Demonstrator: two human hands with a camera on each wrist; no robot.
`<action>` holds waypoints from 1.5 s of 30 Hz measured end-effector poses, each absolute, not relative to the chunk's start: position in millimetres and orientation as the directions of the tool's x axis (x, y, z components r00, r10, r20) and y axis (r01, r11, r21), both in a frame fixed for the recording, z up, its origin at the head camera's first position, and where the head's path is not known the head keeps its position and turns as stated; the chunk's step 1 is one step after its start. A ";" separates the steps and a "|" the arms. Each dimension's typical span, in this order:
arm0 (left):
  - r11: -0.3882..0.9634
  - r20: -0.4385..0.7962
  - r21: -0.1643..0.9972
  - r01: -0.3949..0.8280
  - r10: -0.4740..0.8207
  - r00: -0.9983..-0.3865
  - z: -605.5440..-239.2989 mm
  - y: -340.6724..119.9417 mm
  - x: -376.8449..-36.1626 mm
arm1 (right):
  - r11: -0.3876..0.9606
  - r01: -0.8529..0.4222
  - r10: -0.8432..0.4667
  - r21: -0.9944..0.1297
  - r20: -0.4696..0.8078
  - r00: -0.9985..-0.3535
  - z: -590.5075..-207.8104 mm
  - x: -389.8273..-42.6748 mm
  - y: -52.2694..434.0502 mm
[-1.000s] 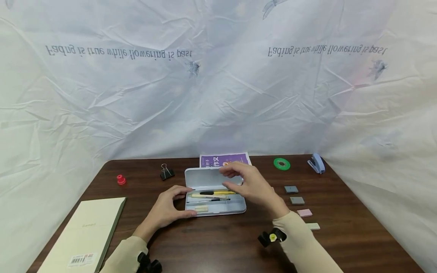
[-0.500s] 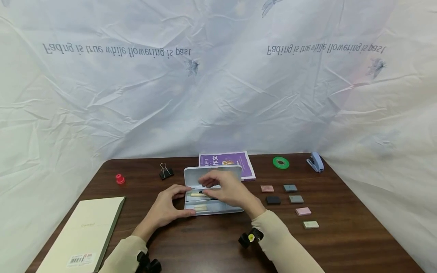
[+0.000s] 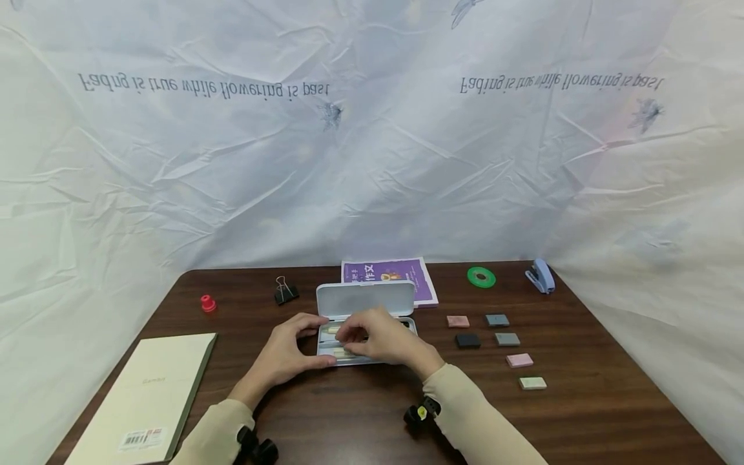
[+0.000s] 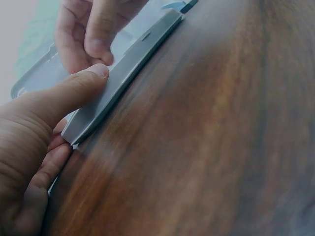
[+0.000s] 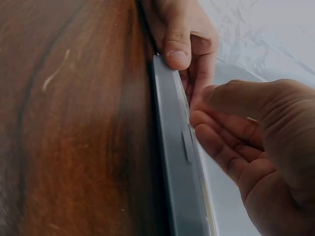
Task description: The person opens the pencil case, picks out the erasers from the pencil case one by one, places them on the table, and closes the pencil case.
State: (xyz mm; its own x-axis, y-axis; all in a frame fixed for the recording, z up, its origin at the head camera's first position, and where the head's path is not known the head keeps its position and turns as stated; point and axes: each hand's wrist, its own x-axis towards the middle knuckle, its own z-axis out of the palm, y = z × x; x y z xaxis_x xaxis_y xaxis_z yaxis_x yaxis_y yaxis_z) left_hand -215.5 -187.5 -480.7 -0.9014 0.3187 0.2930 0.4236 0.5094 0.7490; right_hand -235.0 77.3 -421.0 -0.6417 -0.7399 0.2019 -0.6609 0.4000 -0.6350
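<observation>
A pale blue-grey pencil case lies with its lid raised in the middle of the table. My left hand grips its left end, the thumb on the front wall. Over the case's tray my right hand reaches down with bent fingers. In the right wrist view its thumb and fingertips are close together; whether they pinch anything is hidden. A cream block like an eraser shows in the front compartment, and part of a pale pen behind it. The right hand covers most of the other contents.
Right of the case lie several small blocks, including a black one and a pink one. Behind are a purple book, green tape roll and blue stapler. Leftward: binder clip, red cap-like piece, cream notebook.
My right hand has moved left and down from above the case's right side into the tray, its fingers bending together. The left hand stays at the left end.
</observation>
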 end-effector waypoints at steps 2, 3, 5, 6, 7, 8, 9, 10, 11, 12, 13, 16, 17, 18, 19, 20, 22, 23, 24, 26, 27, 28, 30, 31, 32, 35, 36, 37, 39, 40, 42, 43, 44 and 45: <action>0.511 0.291 0.749 0.422 0.318 -0.902 -480.2 -187.3 -215.6 | 0.422 -0.678 -0.749 -0.602 0.191 -0.635 -422.0 -234.9 76.1; 0.512 0.290 0.749 0.421 0.317 -0.903 -480.0 -187.2 -215.6 | 0.429 -0.687 -0.752 -0.586 0.189 -0.631 -422.3 -234.7 75.6; 0.513 0.291 0.749 0.420 0.316 -0.903 -479.6 -187.0 -215.7 | 0.441 -0.713 -0.762 -0.545 0.191 -0.618 -422.3 -234.4 74.4; 0.513 0.292 0.748 0.421 0.316 -0.903 -479.5 -186.9 -215.8 | 0.444 -0.724 -0.769 -0.527 0.191 -0.610 -422.2 -234.0 74.0; 0.513 0.293 0.748 0.422 0.316 -0.902 -479.4 -186.9 -215.7 | 0.445 -0.735 -0.776 -0.511 0.190 -0.602 -422.0 -233.7 73.5; 0.512 0.294 0.747 0.424 0.317 -0.902 -479.3 -186.9 -215.6 | 0.445 -0.742 -0.781 -0.502 0.188 -0.596 -421.6 -233.2 73.1; 0.513 0.295 0.746 0.425 0.318 -0.901 -479.2 -187.0 -215.4 | 0.445 -0.748 -0.786 -0.493 0.186 -0.590 -421.1 -232.6 72.7; 0.513 0.295 0.745 0.426 0.319 -0.900 -479.2 -187.0 -215.3 | 0.443 -0.754 -0.791 -0.486 0.184 -0.583 -420.7 -232.1 72.2; 0.514 0.295 0.744 0.426 0.320 -0.900 -479.1 -187.1 -215.1 | 0.441 -0.756 -0.795 -0.484 0.181 -0.579 -420.8 -231.9 71.9; 0.515 0.293 0.744 0.426 0.321 -0.901 -478.9 -187.1 -214.9 | 0.440 -0.758 -0.798 -0.482 0.177 -0.576 -420.8 -231.6 71.5; 0.517 0.291 0.743 0.425 0.322 -0.901 -478.7 -187.1 -214.7 | 0.437 -0.764 -0.803 -0.476 0.176 -0.569 -420.5 -231.4 71.0; 0.521 0.284 0.743 0.421 0.324 -0.902 -478.0 -187.5 -214.4 | 0.430 -0.781 -0.821 -0.452 0.165 -0.547 -419.2 -230.6 68.9; 0.522 0.283 0.743 0.419 0.322 -0.904 -477.7 -187.6 -214.4 | 0.427 -0.788 -0.828 -0.442 0.158 -0.538 -418.6 -230.2 67.8; 0.521 0.283 0.744 0.418 0.321 -0.904 -477.3 -187.8 -214.3 | 0.426 -0.796 -0.835 -0.429 0.151 -0.529 -417.6 -229.6 66.6; 0.520 0.284 0.745 0.417 0.319 -0.904 -477.1 -188.1 -214.4 | 0.429 -0.802 -0.840 -0.416 0.144 -0.523 -416.6 -228.9 65.4; 0.521 0.284 0.746 0.416 0.316 -0.905 -476.9 -188.3 -214.4 | 0.432 -0.805 -0.842 -0.406 0.137 -0.522 -415.5 -228.2 64.2; 0.522 0.286 0.745 0.416 0.313 -0.906 -476.7 -188.5 -214.7 | 0.445 -0.808 -0.843 -0.386 0.125 -0.523 -414.0 -226.7 61.8; 0.524 0.287 0.744 0.416 0.312 -0.906 -476.8 -188.6 -214.9 | 0.451 -0.809 -0.841 -0.377 0.122 -0.527 -413.7 -226.2 61.0; 0.524 0.288 0.743 0.417 0.312 -0.905 -476.9 -188.5 -215.1 | 0.459 -0.808 -0.838 -0.368 0.122 -0.532 -413.5 -225.6 60.4; 0.526 0.290 0.740 0.419 0.313 -0.905 -477.4 -188.4 -215.6 | 0.473 -0.805 -0.830 -0.358 0.126 -0.543 -413.2 -224.8 60.0; 0.526 0.291 0.739 0.420 0.314 -0.904 -477.6 -188.3 -215.8 | 0.479 -0.802 -0.825 -0.357 0.130 -0.550 -413.3 -224.6 60.3; 0.525 0.292 0.740 0.421 0.313 -0.904 -477.9 -188.2 -216.0 | 0.485 -0.798 -0.819 -0.357 0.135 -0.558 -413.4 -224.5 60.8; 0.521 0.295 0.741 0.424 0.314 -0.902 -478.3 -188.0 -216.2 | 0.497 -0.786 -0.804 -0.368 0.143 -0.576 -413.1 -224.4 62.2; 0.518 0.296 0.742 0.425 0.316 -0.901 -478.5 -187.9 -216.3 | 0.503 -0.778 -0.797 -0.376 0.147 -0.586 -413.1 -224.5 63.0; 0.517 0.298 0.742 0.427 0.316 -0.901 -478.6 -187.8 -216.3 | 0.507 -0.771 -0.790 -0.385 0.151 -0.594 -412.9 -224.6 63.8; 0.511 0.301 0.744 0.430 0.318 -0.899 -478.9 -187.6 -216.5 | 0.510 -0.758 -0.779 -0.406 0.156 -0.608 -412.2 -224.6 65.0; 0.510 0.302 0.745 0.430 0.318 -0.899 -479.0 -187.5 -216.5 | 0.509 -0.758 -0.777 -0.408 0.160 -0.609 -412.1 -224.9 65.0; 0.510 0.303 0.745 0.431 0.318 -0.899 -479.1 -187.5 -216.6 | 0.507 -0.759 -0.776 -0.410 0.168 -0.609 -411.9 -225.2 65.0; 0.511 0.302 0.744 0.430 0.317 -0.899 -479.3 -187.3 -216.7 | 0.508 -0.752 -0.766 -0.421 0.178 -0.618 -411.1 -225.5 65.0; 0.511 0.301 0.745 0.429 0.316 -0.900 -479.4 -187.2 -216.6 | 0.510 -0.746 -0.758 -0.428 0.185 -0.625 -410.5 -225.7 65.5; 0.512 0.300 0.745 0.427 0.314 -0.901 -479.8 -187.0 -216.4 | 0.515 -0.732 -0.740 -0.447 0.200 -0.643 -408.1 -225.7 67.8; 0.511 0.300 0.746 0.427 0.314 -0.901 -480.0 -186.9 -216.3 | 0.517 -0.725 -0.730 -0.454 0.208 -0.651 -406.3 -225.3 69.5; 0.511 0.299 0.747 0.426 0.314 -0.901 -480.3 -186.9 -216.1 | 0.516 -0.723 -0.723 -0.459 0.219 -0.655 -403.7 -224.5 71.8; 0.510 0.300 0.747 0.426 0.314 -0.901 -480.6 -186.9 -215.8 | 0.510 -0.726 -0.718 -0.462 0.235 -0.654 -400.7 -223.8 74.8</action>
State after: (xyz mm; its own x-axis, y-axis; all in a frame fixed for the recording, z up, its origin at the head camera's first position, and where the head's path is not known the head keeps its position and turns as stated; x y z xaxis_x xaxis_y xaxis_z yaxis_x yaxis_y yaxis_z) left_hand -215.8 -186.9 -480.6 -0.9009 0.3136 0.3000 0.4263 0.5099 0.7472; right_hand -223.8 74.8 -400.7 -0.6545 -0.7185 0.2354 -0.7258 0.5099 -0.4618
